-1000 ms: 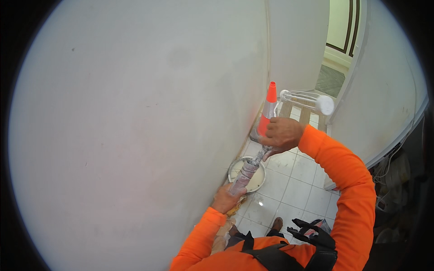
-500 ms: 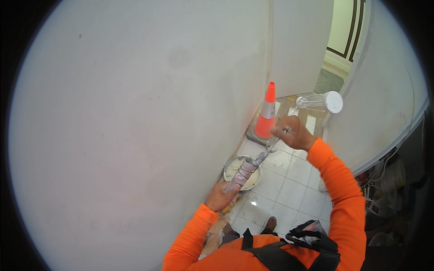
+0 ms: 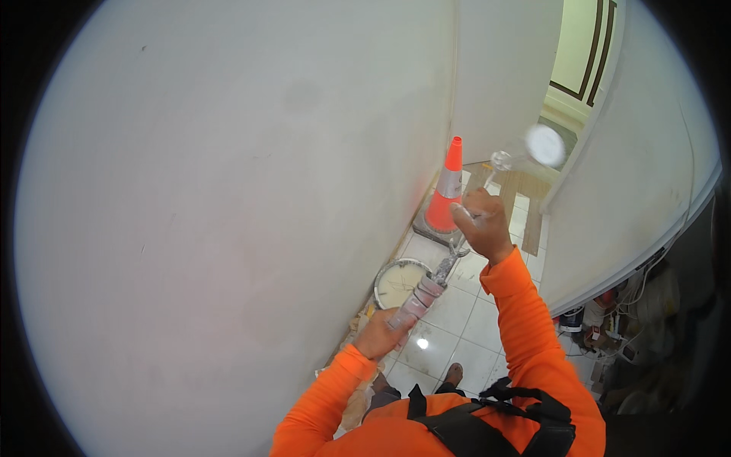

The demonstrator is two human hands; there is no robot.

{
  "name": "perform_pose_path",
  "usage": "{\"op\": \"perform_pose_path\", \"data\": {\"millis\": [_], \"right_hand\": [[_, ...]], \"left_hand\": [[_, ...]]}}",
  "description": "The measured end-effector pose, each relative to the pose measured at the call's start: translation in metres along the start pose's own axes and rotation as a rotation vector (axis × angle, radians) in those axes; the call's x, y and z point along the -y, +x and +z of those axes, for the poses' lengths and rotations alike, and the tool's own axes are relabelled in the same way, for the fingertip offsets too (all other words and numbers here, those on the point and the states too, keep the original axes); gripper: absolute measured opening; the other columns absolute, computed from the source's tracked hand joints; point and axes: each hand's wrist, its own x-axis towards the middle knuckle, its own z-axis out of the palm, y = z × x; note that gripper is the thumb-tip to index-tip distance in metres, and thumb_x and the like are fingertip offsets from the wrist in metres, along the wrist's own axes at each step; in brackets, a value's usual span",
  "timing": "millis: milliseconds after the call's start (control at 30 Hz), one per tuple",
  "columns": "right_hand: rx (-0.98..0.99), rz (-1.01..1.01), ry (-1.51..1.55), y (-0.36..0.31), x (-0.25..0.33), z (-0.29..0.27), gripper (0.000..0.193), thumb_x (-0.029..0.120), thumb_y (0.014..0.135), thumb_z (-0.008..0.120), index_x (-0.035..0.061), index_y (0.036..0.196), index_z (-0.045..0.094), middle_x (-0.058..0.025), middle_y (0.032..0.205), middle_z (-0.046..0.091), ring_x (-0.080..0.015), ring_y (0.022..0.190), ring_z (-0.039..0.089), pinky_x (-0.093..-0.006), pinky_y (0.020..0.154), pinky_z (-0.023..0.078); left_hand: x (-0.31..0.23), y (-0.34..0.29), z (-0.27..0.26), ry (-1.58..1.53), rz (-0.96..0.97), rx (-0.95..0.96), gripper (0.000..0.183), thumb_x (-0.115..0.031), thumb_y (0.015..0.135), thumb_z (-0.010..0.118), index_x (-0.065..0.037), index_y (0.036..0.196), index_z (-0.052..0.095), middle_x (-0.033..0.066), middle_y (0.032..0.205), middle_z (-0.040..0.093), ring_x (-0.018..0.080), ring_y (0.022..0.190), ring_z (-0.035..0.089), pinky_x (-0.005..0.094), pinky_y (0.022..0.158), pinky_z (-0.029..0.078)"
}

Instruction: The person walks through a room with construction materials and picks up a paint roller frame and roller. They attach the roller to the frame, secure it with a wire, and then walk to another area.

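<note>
Left hand (image 3: 378, 333), mine: fingers wrapped full round the lower part of a stained, greyish-pink handle (image 3: 419, 302), no gap left in the grip. Right hand (image 3: 487, 223), also mine: closed about a thin rod (image 3: 490, 180), thumb lying toward the cone side. Between the two, a crusted neck (image 3: 445, 266) stood out of the handle's top, tilted up and to the right; handle and rod seemed parts of one roller frame, though my right hand hid some of the run. At its far end, a white round end cap (image 3: 545, 146) — blurred, perhaps spinning — beyond a smaller whitened hub (image 3: 500, 160). State of the work, by my judgement: both grips settled, frame held up in the air, no sleeve apparent on it; any cleaning or fitting done, I could not tell. Outward: one bucket (image 3: 376, 288) of pale liquid (image 3: 400, 283), on the floor below, beside the wall (image 3: 228, 190); one orange cone (image 3: 449, 183), upright beyond it; white floor tiles (image 3: 478, 324), smudged.
</note>
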Motion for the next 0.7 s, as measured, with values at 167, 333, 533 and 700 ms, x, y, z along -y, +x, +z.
{"op": "perform_pose_path", "data": {"millis": [167,333,533,700], "right_hand": [[-0.007,0.066,-0.03,-0.018,-0.002,-0.006,0.024,0.008,0.077,0.064,0.0037,0.057,0.052,-0.0099,0.052,0.046,-0.0282,0.054,0.043,-0.0389,0.056,0.034],[0.087,-0.038,-0.073,-0.006,-0.016,-0.003,0.021,0.009,0.075,0.065,0.003,0.058,0.054,-0.0113,0.055,0.049,-0.0298,0.055,0.043,-0.04,0.057,0.036],[0.08,0.028,-0.07,-0.01,-0.021,0.001,0.021,0.013,0.076,0.066,0.0031,0.06,0.056,-0.012,0.057,0.051,-0.0302,0.056,0.044,-0.039,0.06,0.037],[0.101,0.108,-0.082,-0.028,-0.017,-0.017,0.025,0.015,0.078,0.067,0.0025,0.06,0.056,-0.0116,0.056,0.051,-0.0287,0.057,0.044,-0.0378,0.06,0.035]], "left_hand": [[0.0,0.002,-0.004,0.056,0.051,-0.021,0.034,-0.036,0.096,0.061,-0.003,0.088,0.065,0.0014,0.059,0.053,0.0089,0.049,0.048,0.0255,0.046,0.04],[0.009,0.007,-0.005,0.086,0.028,-0.021,0.039,-0.041,0.096,0.059,-0.002,0.092,0.065,0.0008,0.059,0.051,0.0088,0.049,0.047,0.0254,0.046,0.04],[0.003,0.006,0.005,0.01,0.05,0.012,0.041,-0.042,0.096,0.059,-0.002,0.1,0.065,0.0005,0.063,0.052,0.0084,0.053,0.048,0.0247,0.046,0.04],[0.01,0.012,0.002,0.018,0.012,0.041,0.04,-0.041,0.096,0.058,-0.002,0.101,0.065,0.0008,0.063,0.053,0.0087,0.052,0.048,0.0252,0.046,0.04]]}}
